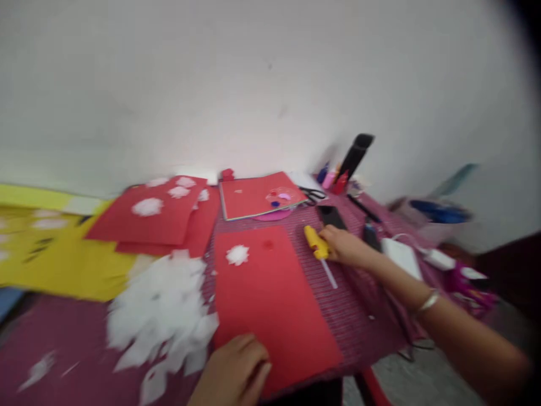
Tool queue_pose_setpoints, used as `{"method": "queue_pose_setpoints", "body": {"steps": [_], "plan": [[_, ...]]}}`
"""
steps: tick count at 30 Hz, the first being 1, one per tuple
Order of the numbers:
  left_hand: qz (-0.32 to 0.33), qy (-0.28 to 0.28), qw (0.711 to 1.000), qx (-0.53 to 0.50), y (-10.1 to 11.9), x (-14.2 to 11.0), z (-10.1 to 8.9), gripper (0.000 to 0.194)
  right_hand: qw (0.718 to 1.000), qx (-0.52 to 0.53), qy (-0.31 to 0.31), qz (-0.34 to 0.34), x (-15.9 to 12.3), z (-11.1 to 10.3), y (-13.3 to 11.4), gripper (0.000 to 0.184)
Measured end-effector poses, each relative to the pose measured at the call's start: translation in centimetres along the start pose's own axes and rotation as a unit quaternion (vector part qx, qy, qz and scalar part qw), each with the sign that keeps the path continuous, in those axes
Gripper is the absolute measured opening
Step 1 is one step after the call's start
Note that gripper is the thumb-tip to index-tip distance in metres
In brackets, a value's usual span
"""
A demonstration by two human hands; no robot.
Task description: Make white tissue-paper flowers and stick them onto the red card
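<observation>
My right hand (pixel 344 246) is closed on a yellow hot glue gun (pixel 315 241), with a pale glue stick (pixel 329 274) sticking out of its lower end. To the left lies a red paper sheet (pixel 276 304) bearing a small white paper flower (pixel 237 255) near its top and a darker red spot beside it. My left hand (pixel 236 369) rests over the sheet's lower left corner, fingers curled together; whatever may be in them is hidden. A heap of white petal-shaped pieces (pixel 163 310) spreads just left of the sheet. The picture is somewhat blurred.
Red sheets with white flowers (pixel 147 225) overlap yellow paper (pixel 84 270) at left. Behind are a red-topped stack (pixel 257 194) and black-handled scissors (pixel 313 195). A dark phone-like object (pixel 332 216), white box (pixel 401 256) and cables lie right. A wall stands behind.
</observation>
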State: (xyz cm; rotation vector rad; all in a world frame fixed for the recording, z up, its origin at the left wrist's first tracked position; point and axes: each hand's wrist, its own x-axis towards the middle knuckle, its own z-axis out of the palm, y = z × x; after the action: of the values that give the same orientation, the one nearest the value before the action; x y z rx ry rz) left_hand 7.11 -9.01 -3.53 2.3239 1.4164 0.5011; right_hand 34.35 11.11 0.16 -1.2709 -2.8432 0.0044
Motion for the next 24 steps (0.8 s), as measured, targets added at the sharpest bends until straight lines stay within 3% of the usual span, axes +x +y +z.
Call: {"method": "queue_pose_setpoints", "body": {"steps": [5, 9, 11, 15, 18, 20, 24], "plan": [[0.055, -0.102, 0.99, 0.086, 1.5, -2.4, 0.0, 0.006, 0.998, 0.042, -0.008, -0.034, 0.7, 2.2, 2.4, 0.058], [0.075, -0.099, 0.985, 0.12, 1.8, -5.7, -2.1, 0.012, 0.998, 0.057, 0.024, -0.031, 0.4, 2.1, 3.4, 0.068], [0.019, -0.077, 0.986, 0.145, 1.1, -7.1, -4.3, 0.013, 0.996, 0.043, 0.078, 0.0, 0.1, 1.1, 2.8, 0.075], [-0.01, 0.031, 0.984, 0.173, -2.8, -7.7, -7.5, 0.018, 0.985, 0.127, 0.115, 0.006, 0.6, -1.0, -1.1, 0.068], [-0.012, 0.052, 0.97, 0.235, -6.3, -6.9, -8.2, 0.017, 0.964, 0.243, 0.102, -0.031, 2.0, -1.2, -5.2, 0.056], [-0.019, 0.037, 0.969, 0.243, -7.8, -6.6, -8.7, 0.016, 0.935, 0.334, 0.1, -0.056, 2.9, -0.7, -7.9, 0.035], [-0.042, 0.062, 0.977, 0.2, -9.0, -8.1, -9.9, 0.012, 0.87, 0.487, 0.03, -0.076, 4.1, 0.4, -12.4, 0.029]]}}
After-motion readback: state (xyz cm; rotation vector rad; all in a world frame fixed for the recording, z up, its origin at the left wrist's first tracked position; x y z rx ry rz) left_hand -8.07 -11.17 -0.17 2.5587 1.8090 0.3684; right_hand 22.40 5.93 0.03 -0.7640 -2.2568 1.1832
